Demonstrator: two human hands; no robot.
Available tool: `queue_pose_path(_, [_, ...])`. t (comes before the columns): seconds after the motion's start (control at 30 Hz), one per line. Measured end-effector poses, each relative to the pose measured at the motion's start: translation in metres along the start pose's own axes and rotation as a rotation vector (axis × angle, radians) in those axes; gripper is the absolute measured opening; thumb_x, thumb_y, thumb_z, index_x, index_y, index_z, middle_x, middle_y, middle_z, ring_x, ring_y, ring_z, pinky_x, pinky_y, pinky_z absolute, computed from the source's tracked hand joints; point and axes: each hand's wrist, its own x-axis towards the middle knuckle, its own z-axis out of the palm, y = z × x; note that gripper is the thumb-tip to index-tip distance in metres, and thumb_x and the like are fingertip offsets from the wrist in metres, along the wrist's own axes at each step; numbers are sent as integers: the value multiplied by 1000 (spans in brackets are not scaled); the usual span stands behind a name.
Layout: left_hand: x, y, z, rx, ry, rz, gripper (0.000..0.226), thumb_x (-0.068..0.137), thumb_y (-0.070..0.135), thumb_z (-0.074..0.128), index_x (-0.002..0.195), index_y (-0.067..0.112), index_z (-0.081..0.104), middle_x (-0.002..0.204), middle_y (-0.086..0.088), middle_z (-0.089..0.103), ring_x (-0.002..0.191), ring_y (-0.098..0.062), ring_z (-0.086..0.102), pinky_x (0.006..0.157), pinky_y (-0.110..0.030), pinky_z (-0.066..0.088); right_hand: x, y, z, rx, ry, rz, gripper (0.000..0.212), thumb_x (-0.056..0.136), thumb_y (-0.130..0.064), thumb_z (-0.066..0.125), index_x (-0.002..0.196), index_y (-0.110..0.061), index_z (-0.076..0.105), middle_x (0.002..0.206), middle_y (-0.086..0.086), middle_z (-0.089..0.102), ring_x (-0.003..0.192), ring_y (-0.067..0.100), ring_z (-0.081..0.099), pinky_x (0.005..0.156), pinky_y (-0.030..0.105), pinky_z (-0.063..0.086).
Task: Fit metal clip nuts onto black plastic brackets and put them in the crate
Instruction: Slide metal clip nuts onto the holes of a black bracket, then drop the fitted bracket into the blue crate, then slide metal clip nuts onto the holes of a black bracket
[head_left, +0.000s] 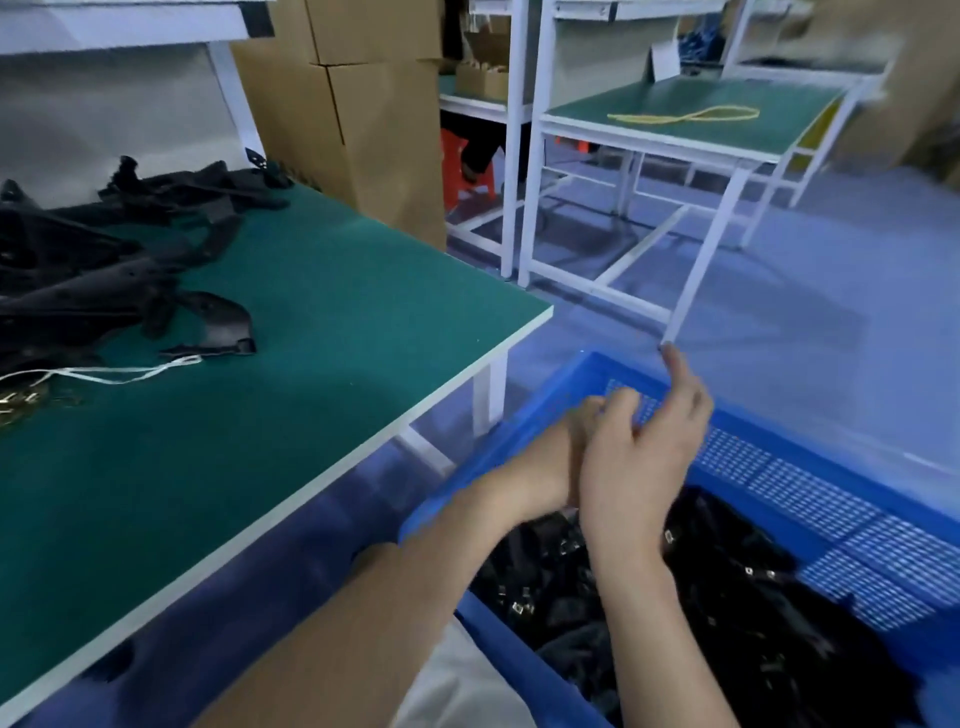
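Observation:
Both my hands hover together above the blue plastic crate (571, 384) on the floor at the right. My right hand (644, 452) is in front, fingers loosely spread, index finger raised, holding nothing I can see. My left hand (550, 457) is mostly hidden behind it; its fingers look relaxed and empty, though blurred. The crate holds a heap of black plastic brackets with metal clip nuts (727, 613). A pile of loose black brackets (104, 260) lies at the left of the green worktable (311, 364). A few brass-coloured clip nuts (15, 402) show at the table's left edge.
A white string (119, 371) lies on the table near the brackets. Cardboard boxes (379, 119) stand behind the table. A second green-topped bench (691, 124) with a yellow cord stands across the blue floor (805, 312). A red stool (467, 166) is under a far bench.

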Motion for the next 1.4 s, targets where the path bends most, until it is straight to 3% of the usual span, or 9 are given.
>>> queue_pose_path(0.13, [-38,-13,-52,-171,181,-2,30,100,-12,37,104,6,59,77,21,62,67,17,57,67,-3,43,-31,-33,50,94,-256,-39,49,94,-19,42,142,-20,50,138,3,48,121,25,50,104,45,40])
queue_pose_path(0.3, [-91,-27,-127,-230,455,-12,39,97,-8,44,83,28,50,65,28,63,64,16,55,63,-3,40,-83,-80,112,193,-503,-119,41,96,-23,41,135,-26,54,134,-7,49,121,14,48,106,40,40])
queue_pose_path(0.43, [-163,-51,-184,54,770,-101,26,106,6,35,90,14,55,63,12,62,57,3,58,54,-12,47,-143,-118,163,231,-713,-315,34,100,-24,43,132,-25,55,134,-3,51,121,15,47,106,40,41])
queue_pose_path(0.5, [-205,-69,-209,312,865,-246,18,101,4,49,111,13,60,95,13,70,88,3,63,76,-12,49,-176,-130,187,196,-869,-431,34,101,-25,45,134,-24,53,137,-1,49,123,19,47,107,42,40])
queue_pose_path(0.57, [-248,-100,-229,761,806,-500,45,94,12,60,138,12,49,137,-1,54,126,-17,49,106,-32,40,-204,-134,211,101,-1003,-563,41,100,-26,46,140,-23,50,143,2,47,131,23,43,113,43,35])
queue_pose_path(0.67, [-305,-135,-244,959,915,-726,62,89,29,69,141,5,47,143,-21,45,132,-43,42,111,-56,32,-236,-135,249,-104,-1128,-728,56,101,-31,47,154,-17,34,155,10,37,142,30,34,119,45,26])
queue_pose_path(0.87, [-326,-183,-270,871,1015,-933,73,93,61,43,151,17,33,157,-17,29,147,-37,21,121,-54,15,-262,-125,314,-353,-1238,-917,71,103,-41,44,161,-17,10,166,15,14,153,35,14,124,51,13])
queue_pose_path(1.1, [-305,-211,-317,860,1115,-953,58,97,56,41,145,25,47,154,-19,35,143,-37,29,119,-58,15,-262,-125,341,-349,-1223,-950,55,101,-40,43,151,-19,37,153,8,40,142,31,34,118,49,25])
queue_pose_path(1.4, [-303,-216,-333,888,1202,-842,35,98,32,53,121,11,69,129,-17,52,114,-38,54,115,-54,25,-250,-127,344,-184,-1288,-820,36,101,-29,46,136,-27,57,138,-5,56,129,22,45,112,39,31])
